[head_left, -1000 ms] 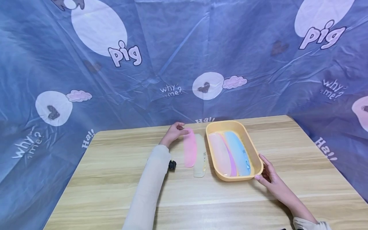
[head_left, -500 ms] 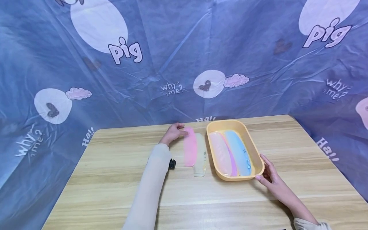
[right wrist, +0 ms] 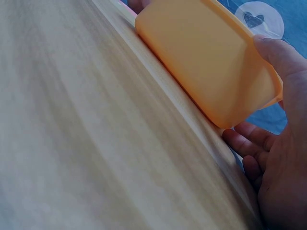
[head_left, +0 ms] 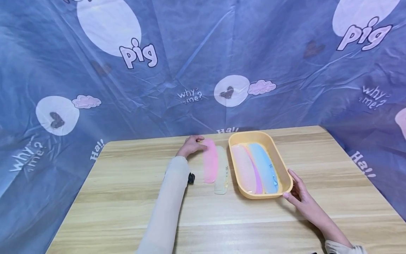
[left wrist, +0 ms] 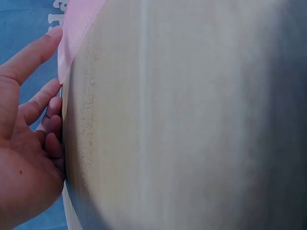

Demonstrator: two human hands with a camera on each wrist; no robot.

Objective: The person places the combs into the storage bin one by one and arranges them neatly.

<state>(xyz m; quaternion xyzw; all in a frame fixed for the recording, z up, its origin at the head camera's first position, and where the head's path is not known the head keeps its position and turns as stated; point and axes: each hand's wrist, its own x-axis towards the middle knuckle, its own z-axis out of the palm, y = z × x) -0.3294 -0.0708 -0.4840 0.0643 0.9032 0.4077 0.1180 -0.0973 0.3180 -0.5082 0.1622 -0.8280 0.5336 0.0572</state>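
A pink comb point(head_left: 210, 160) lies flat on the table. My left hand point(head_left: 191, 145) holds its far end, thumb on the comb and index finger at its tip; the left wrist view shows the thumb point(left wrist: 47, 44) there. Beside it on the right lies a pale green comb point(head_left: 221, 171), apart from the hand. My right hand point(head_left: 302, 201) grips the near right corner of a yellow tray point(head_left: 280, 160), with the thumb point(right wrist: 280, 52) at the rim and fingers low on the wall. Inside the tray are a pink-and-purple comb point(head_left: 245, 169) and a blue comb point(head_left: 263, 167).
A wooden table point(head_left: 127, 197) carries everything. A blue printed curtain point(head_left: 177, 63) hangs behind it and along both sides. A small black object point(head_left: 191, 178) shows beside the left sleeve point(head_left: 172, 190).
Both hands, the combs and the tray keep their places. Only the head view has shifted slightly.
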